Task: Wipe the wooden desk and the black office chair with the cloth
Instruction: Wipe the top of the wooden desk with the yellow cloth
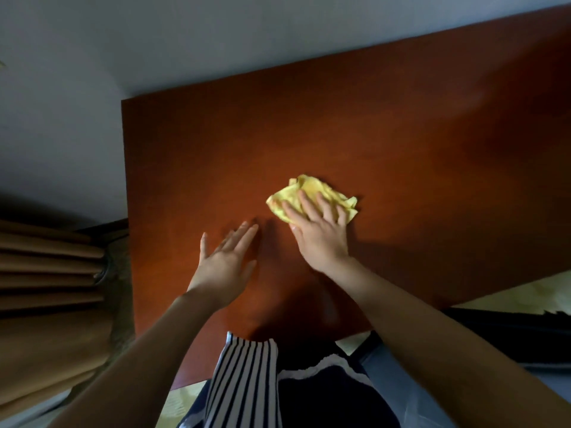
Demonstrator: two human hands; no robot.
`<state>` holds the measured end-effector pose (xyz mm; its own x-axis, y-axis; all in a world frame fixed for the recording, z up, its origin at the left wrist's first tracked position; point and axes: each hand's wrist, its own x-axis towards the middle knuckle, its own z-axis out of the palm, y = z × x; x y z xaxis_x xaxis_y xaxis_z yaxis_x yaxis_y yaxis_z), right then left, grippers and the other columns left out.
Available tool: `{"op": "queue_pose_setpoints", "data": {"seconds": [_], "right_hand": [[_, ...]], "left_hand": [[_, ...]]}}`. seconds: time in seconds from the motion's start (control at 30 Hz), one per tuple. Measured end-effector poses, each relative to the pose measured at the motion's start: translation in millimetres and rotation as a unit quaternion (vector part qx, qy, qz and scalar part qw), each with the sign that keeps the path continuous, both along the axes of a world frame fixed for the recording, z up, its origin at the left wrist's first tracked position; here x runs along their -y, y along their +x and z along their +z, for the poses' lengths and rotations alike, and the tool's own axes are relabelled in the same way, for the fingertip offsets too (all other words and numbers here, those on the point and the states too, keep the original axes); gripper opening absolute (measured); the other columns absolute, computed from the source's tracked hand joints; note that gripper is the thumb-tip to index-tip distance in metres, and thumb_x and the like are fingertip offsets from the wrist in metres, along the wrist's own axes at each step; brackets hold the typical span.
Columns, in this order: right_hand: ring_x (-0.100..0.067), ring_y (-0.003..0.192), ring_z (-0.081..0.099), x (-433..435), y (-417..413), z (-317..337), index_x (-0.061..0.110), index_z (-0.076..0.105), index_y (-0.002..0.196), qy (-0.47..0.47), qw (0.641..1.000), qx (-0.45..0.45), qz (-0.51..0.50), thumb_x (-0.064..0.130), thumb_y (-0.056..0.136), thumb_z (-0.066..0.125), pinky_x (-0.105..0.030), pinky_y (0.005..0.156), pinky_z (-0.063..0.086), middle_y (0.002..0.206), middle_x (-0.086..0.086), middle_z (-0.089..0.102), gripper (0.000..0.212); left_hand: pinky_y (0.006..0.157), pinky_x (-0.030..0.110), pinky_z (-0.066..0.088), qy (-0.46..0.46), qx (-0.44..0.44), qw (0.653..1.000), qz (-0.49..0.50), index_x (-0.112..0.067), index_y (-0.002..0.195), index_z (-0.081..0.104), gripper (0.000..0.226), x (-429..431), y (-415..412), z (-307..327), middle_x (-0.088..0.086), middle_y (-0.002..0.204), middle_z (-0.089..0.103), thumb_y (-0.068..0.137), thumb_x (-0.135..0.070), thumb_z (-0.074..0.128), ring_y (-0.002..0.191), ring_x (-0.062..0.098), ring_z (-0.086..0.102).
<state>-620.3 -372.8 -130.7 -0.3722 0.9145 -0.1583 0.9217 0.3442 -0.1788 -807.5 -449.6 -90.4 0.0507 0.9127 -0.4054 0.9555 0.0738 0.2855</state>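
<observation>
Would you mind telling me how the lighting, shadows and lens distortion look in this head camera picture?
Head view: dim, uneven light; the wooden desk is brighter toward its far right and darker near the person. Soft shadows lie beside the left hand and the right hand, which presses the yellow cloth. Wide-angle distortion tilts the desk edges; the picture is slightly soft overall.

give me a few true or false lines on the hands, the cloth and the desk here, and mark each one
1. The right hand presses the yellow cloth with straight fingers. True.
2. The left hand grips the cloth. False: it lies flat on the wooden desk, apart from the cloth.
3. The cloth is spread out flat and smooth. False: it is crumpled.
4. The cloth lies on the desk top. True.
5. A folded curtain hangs to the right of the desk. False: it is to the left.
</observation>
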Motion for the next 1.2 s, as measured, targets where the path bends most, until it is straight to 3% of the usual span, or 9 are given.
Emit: {"op": "queue_pose_setpoints", "data": {"seconds": [0.13, 0.23, 0.33, 0.47, 0.6, 0.8, 1.0, 1.1, 1.2], "right_hand": [[-0.023, 0.139, 0.031, 41, 25, 1, 0.043, 0.044, 0.137, 0.024, 0.992, -0.003, 0.125, 0.040, 0.093, 0.042, -0.046, 0.106, 0.022, 0.150, 0.008, 0.037, 0.043], [-0.027, 0.130, 0.046, 58, 58, 2, 0.040, 0.053, 0.130, 0.068, 0.968, 0.013, 0.243, 0.037, 0.086, 0.061, -0.047, 0.100, 0.038, 0.142, 0.006, 0.048, 0.045], [-0.026, 0.133, 0.042, 62, 100, 1, 0.040, 0.050, 0.134, 0.066, 0.926, 0.057, 0.366, 0.035, 0.078, 0.073, -0.048, 0.103, 0.038, 0.144, 0.007, 0.046, 0.061], [-0.022, 0.134, 0.041, 45, 139, 10, 0.041, 0.050, 0.133, 0.077, 0.885, 0.098, 0.448, 0.027, 0.078, 0.076, -0.045, 0.107, 0.037, 0.145, 0.009, 0.045, 0.062], [-0.022, 0.128, 0.050, 2, 154, 25, 0.038, 0.055, 0.130, 0.070, 0.910, 0.113, 0.392, 0.019, 0.070, 0.080, -0.047, 0.101, 0.042, 0.138, 0.008, 0.052, 0.067], [-0.026, 0.126, 0.051, -72, 130, 37, 0.033, 0.055, 0.132, 0.074, 0.939, 0.111, 0.319, 0.006, 0.073, 0.076, -0.049, 0.103, 0.036, 0.138, 0.004, 0.053, 0.068], [-0.018, 0.143, 0.019, -151, 76, 26, 0.042, 0.031, 0.144, 0.044, 0.975, 0.110, 0.190, 0.022, 0.098, 0.047, -0.047, 0.115, -0.005, 0.153, 0.009, 0.030, 0.053], [-0.023, 0.145, 0.011, -185, 29, 21, 0.042, 0.034, 0.143, 0.052, 0.988, 0.084, 0.121, 0.032, 0.101, 0.039, -0.052, 0.115, -0.011, 0.152, 0.008, 0.034, 0.044], [-0.028, 0.145, 0.004, -208, -11, 13, 0.043, 0.041, 0.139, 0.059, 0.995, 0.043, 0.064, 0.030, 0.100, 0.042, -0.056, 0.114, -0.006, 0.154, 0.008, 0.028, 0.041]], "left_hand": [[0.111, 0.049, -0.016, 0.012, -0.024, 1.000, -0.003, -0.029, 0.152, 0.005, 0.067, -7, -4, -2, -0.007, 0.160, -0.008, 0.097, -0.038, 0.043, 0.147, 0.017, -0.009], [0.112, 0.053, -0.013, -0.021, -0.054, 0.998, -0.011, -0.027, 0.152, -0.002, 0.077, -17, -4, -4, -0.005, 0.158, -0.018, 0.094, -0.048, 0.045, 0.146, 0.022, -0.014], [0.111, 0.057, -0.011, -0.058, -0.068, 0.996, -0.026, -0.027, 0.150, -0.012, 0.096, -29, -5, -7, -0.003, 0.155, -0.027, 0.085, -0.063, 0.049, 0.144, 0.026, -0.019], [0.109, 0.061, -0.011, -0.081, -0.103, 0.989, -0.061, -0.028, 0.147, -0.023, 0.120, -44, -13, -8, -0.002, 0.151, -0.036, 0.070, -0.077, 0.056, 0.142, 0.027, -0.026], [0.109, 0.062, -0.010, -0.091, -0.111, 0.989, -0.026, -0.029, 0.146, -0.024, 0.129, -60, -29, -9, -0.001, 0.150, -0.038, 0.061, -0.083, 0.057, 0.141, 0.029, -0.026], [0.106, 0.063, -0.013, -0.088, -0.142, 0.986, -0.025, -0.028, 0.142, -0.031, 0.139, -77, -42, -9, 0.003, 0.148, -0.041, 0.054, -0.084, 0.060, 0.139, 0.033, -0.030], [0.103, 0.062, -0.016, -0.098, -0.128, 0.986, -0.042, -0.031, 0.131, -0.042, 0.140, -85, -42, -11, 0.001, 0.139, -0.051, 0.052, -0.085, 0.060, 0.137, 0.033, -0.033], [0.103, 0.063, -0.015, -0.104, -0.127, 0.986, -0.032, -0.029, 0.138, -0.037, 0.139, -91, -43, -13, 0.003, 0.140, -0.050, 0.056, -0.082, 0.062, 0.138, 0.035, -0.031], [0.105, 0.063, -0.013, -0.103, -0.124, 0.987, -0.014, -0.028, 0.144, -0.029, 0.132, -93, -42, -17, 0.004, 0.137, -0.052, 0.062, -0.076, 0.064, 0.138, 0.036, -0.030]]}}
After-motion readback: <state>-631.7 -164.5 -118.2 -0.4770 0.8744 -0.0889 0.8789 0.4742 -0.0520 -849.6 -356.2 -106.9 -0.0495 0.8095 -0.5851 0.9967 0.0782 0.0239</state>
